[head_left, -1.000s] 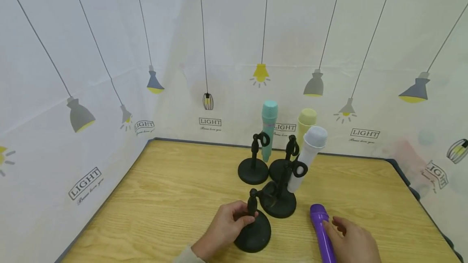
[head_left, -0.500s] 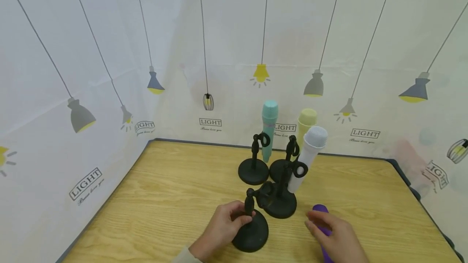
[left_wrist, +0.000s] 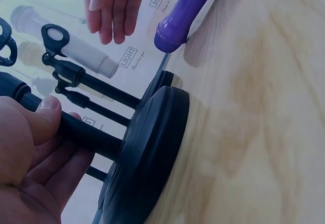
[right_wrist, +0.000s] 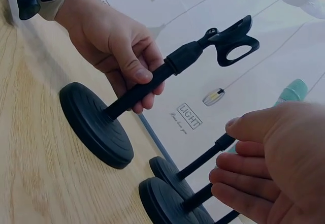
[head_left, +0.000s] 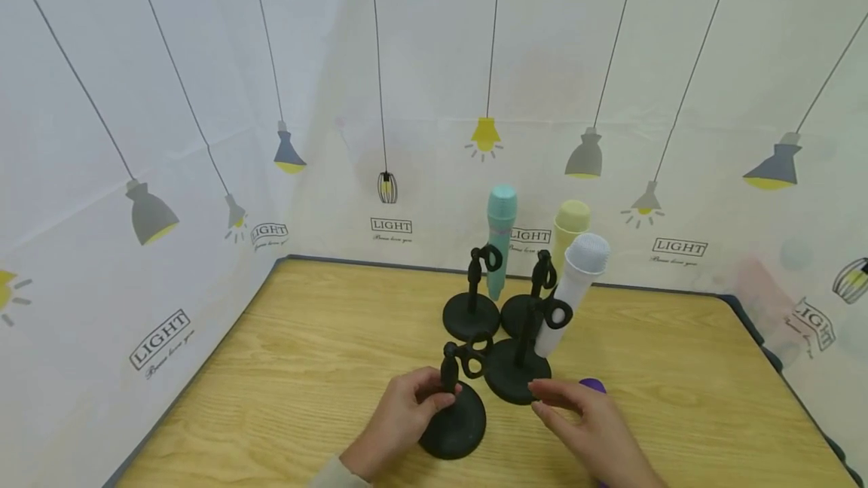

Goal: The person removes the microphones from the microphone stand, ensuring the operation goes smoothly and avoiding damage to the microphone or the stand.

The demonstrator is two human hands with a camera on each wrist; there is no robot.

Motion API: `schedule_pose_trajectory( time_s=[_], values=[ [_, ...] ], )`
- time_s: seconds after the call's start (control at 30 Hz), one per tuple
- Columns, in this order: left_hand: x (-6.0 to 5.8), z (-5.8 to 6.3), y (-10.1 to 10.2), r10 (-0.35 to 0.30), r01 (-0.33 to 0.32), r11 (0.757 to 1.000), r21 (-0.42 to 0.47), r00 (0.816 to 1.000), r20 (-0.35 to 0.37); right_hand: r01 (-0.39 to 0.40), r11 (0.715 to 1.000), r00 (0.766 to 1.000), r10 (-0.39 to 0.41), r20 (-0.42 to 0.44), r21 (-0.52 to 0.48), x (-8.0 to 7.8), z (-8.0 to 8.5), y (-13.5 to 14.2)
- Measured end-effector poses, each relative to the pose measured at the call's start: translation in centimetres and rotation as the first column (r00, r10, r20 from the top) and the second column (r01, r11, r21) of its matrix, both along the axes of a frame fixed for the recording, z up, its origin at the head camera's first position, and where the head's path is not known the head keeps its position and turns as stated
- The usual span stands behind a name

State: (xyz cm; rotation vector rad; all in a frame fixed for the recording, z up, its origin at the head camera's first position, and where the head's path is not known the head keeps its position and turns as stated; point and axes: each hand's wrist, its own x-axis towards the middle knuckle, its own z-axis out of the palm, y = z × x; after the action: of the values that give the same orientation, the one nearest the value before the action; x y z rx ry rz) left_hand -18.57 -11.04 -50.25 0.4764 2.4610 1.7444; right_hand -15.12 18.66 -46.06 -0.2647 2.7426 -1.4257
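My left hand grips the post of a black microphone stand, thumb on the near side and fingers behind. The stand's clip has nothing in it and points toward the back right. To the right of the stand, my right hand hovers with fingers extended and holds nothing. A purple microphone lies on the table beyond that hand, which hides most of it in the head view. Only its rounded purple end shows there.
Behind the held stand are several black stands holding a white microphone, a yellow microphone and a teal microphone. A sheet printed with lamps walls off the wooden table at the back and sides.
My right hand has let go of the purple microphone and moved left toward the stand. The left hand has shifted the stand slightly left, and its clip has turned.
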Motion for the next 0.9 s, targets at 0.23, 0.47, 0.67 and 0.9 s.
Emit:
schedule_pose_trajectory(
  time_s=[0.23,0.47,0.67,0.9],
  values=[
    [-0.3,-0.1,-0.7,0.029,-0.03,0.999,-0.027,0.999,-0.038,-0.121,0.993,0.978,0.121,-0.17,0.006,-1.1,-0.4,-1.5],
    [-0.6,-0.4,-1.4,0.063,-0.067,0.997,-0.044,0.994,-0.093,-0.154,0.988,0.972,0.152,-0.179,-0.003,-1.9,-0.1,-3.3],
    [-1.2,-0.3,-2.3,0.095,-0.101,0.993,-0.059,0.991,-0.096,-0.147,0.989,0.971,0.144,-0.189,-0.004,-2.7,0.1,-4.9],
    [-2.2,-0.2,-3.6,0.168,-0.176,0.98,-0.094,0.981,-0.092,-0.222,0.972,0.954,0.2,-0.225,-0.078,-3.5,0.2,-6.7]
  ],
)
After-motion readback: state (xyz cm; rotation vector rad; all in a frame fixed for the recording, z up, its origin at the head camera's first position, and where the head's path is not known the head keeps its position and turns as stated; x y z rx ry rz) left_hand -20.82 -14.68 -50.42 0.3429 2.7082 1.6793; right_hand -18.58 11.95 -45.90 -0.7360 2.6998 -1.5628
